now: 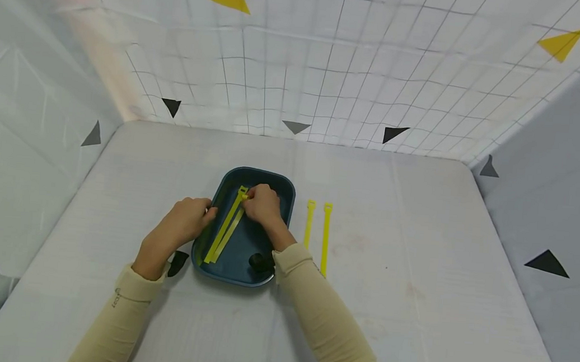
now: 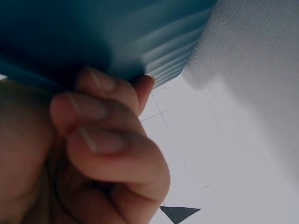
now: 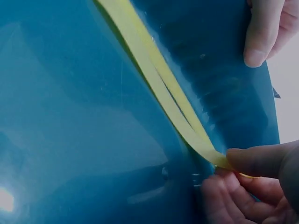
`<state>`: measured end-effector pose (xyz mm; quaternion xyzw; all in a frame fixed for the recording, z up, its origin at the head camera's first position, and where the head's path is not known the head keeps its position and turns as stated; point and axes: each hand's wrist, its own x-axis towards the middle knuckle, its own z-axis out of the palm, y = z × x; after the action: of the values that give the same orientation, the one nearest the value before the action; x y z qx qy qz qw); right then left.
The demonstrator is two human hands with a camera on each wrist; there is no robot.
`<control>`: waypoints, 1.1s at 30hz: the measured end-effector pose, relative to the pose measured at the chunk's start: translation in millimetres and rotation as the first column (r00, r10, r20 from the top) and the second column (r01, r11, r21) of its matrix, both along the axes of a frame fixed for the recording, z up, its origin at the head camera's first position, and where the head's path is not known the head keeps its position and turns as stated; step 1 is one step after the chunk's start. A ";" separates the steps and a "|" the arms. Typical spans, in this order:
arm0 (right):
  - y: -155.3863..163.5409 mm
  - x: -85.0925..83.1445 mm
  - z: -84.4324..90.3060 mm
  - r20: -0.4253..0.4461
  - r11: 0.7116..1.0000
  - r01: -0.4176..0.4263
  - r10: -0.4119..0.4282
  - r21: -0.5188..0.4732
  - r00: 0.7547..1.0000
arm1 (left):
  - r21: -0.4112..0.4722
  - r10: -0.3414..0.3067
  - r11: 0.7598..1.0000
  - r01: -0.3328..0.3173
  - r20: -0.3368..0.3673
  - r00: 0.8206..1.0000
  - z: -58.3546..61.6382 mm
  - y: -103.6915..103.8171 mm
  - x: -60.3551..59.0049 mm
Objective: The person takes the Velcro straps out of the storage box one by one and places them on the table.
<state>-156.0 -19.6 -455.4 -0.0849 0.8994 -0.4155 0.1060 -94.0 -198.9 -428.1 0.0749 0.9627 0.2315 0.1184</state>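
A dark blue tray stands on the white-covered table, its near edge towards me. My left hand grips the tray's left rim, thumb on the inside and curled fingers against the outer wall. Inside the tray, my right hand pinches the far end of a yellow cable strap between thumb and fingers. A second yellow strap with a slotted head lies close alongside it; both slant across the tray's left half.
Right of the tray, two more yellow straps lie side by side on the table, their near ends partly behind my right sleeve. White sheets with grid lines and triangle marks rise at the back and sides.
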 end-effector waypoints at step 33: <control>-1.7 10.9 8.9 0.107 0.952 0.120 -0.093 -0.283 0.990 | -0.009 -0.005 1.000 0.005 -0.009 1.000 1.1 1.1 0.2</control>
<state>-145.1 -21.3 -446.5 -0.0317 0.8266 -0.5508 0.1112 -93.7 -197.8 -427.0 0.0777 0.9641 0.2265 0.1148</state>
